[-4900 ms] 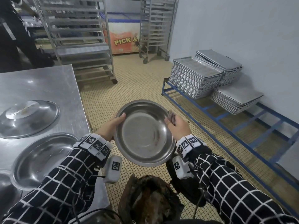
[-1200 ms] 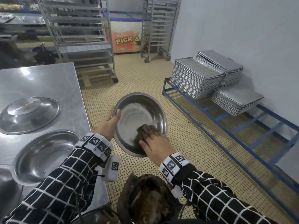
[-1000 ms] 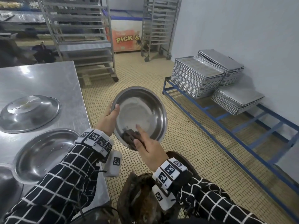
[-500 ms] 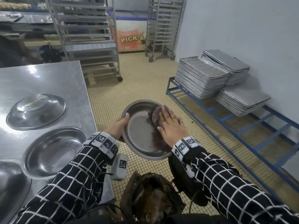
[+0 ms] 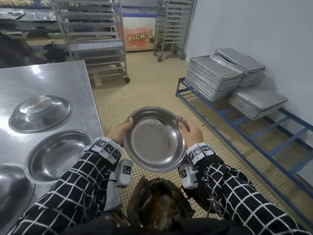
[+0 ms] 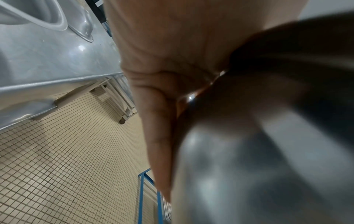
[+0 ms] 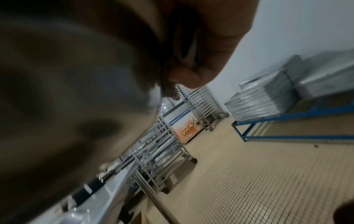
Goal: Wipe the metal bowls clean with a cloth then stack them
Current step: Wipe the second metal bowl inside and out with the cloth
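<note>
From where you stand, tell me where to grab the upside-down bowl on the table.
Take the upside-down bowl by its flat rim at the near right edge, coming in from the table's floor side. Its domed back gives no hold, and the rim lies flush on the steel, so probably slide it towards the edge or tip it before your fingers can hook underneath.

Metal bowl (image 5: 155, 139): round, shallow, shiny, held over tiled floor, open side up, tilted toward viewer. Dark cloth (image 5: 182, 121) bunched against its right rim. On the table (image 5: 50, 78): one bowl inverted (image 5: 40, 113), one upright (image 5: 58, 154), a third (image 5: 11, 192) partly visible.
</note>
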The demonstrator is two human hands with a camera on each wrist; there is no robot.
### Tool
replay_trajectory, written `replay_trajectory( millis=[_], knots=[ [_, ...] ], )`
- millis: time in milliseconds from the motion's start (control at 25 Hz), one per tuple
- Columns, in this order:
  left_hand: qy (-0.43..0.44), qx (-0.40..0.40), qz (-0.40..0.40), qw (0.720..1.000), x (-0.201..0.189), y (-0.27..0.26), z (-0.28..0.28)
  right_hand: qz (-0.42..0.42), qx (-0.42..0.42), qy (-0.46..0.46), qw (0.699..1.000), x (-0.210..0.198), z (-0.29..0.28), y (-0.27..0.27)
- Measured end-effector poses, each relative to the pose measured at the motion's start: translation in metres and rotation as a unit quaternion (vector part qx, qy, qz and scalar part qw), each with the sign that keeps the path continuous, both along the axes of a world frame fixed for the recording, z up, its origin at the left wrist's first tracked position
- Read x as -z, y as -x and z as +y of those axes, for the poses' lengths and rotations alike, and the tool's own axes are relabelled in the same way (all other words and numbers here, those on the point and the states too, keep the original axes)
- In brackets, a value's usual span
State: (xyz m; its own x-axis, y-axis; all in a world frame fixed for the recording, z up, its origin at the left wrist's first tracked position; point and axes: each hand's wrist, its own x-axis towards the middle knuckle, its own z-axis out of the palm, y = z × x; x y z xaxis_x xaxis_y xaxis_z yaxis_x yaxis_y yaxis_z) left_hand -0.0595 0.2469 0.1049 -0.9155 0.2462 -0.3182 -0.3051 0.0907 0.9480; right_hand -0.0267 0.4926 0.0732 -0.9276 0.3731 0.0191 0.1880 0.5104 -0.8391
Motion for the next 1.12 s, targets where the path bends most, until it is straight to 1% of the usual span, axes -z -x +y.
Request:
replay_trajectory(
  millis=[80,160,240,320,440,480,520,600,720,840,920,960,1000,1040,1120],
  knots=[
    [-0.007,-0.059,0.004,0.998,0.003,0.003,0.002,-0.016,0.024,0.055,0.998,0.003,-0.004,-0.006],
    [-0.015,-0.11,0.028,0.993,0.009,0.005,0.006,-0.014,0.052,0.087,0.995,0.005,-0.01,-0.01],
    [-0.03,-0.122,0.059,0.99,0.018,0.003,0.011,0.004,0.082,0.096,0.992,0.005,-0.012,-0.011],
    [-0.072,-0.08,0.051,0.993,0.025,0.003,0.012,0.021,0.083,0.092,0.992,-0.002,-0.006,-0.011],
    [-0.132,0.031,0.009,0.991,0.017,0.009,0.002,0.011,0.036,0.077,0.996,-0.015,0.009,-0.012],
    [-0.136,0.05,-0.001,0.99,0.014,0.011,-0.001,0.004,0.015,0.068,0.998,-0.018,0.011,-0.014],
    [-0.122,0.047,-0.013,0.991,0.01,0.009,-0.002,0.001,-0.002,0.062,0.998,-0.02,0.012,-0.015],
    [-0.082,-0.004,-0.027,0.996,0.008,0.003,0.001,0.0,-0.005,0.063,0.998,-0.02,0.01,-0.019],
    [-0.026,-0.071,0.004,0.997,0.012,0.002,0.012,0.011,0.043,0.114,0.992,-0.02,0.004,-0.023],
    [-0.033,-0.135,0.039,0.989,0.007,-0.004,0.034,0.043,0.121,0.177,0.976,-0.02,-0.011,-0.024],
    [-0.024,-0.177,0.077,0.981,0.007,-0.008,0.043,0.064,0.153,0.193,0.967,-0.02,-0.024,-0.024],
    [-0.019,-0.185,0.099,0.978,0.006,-0.01,0.045,0.069,0.158,0.194,0.966,-0.02,-0.027,-0.024],
    [-0.041,-0.168,0.107,0.979,0.006,-0.01,0.044,0.07,0.159,0.192,0.966,-0.021,-0.027,-0.024],
    [-0.071,-0.131,0.099,0.984,0.009,-0.007,0.04,0.066,0.155,0.186,0.968,-0.024,-0.023,-0.025],
    [-0.13,-0.054,0.061,0.988,0.009,0.0,0.026,0.049,0.121,0.164,0.978,-0.032,-0.007,-0.024]
  ],
)
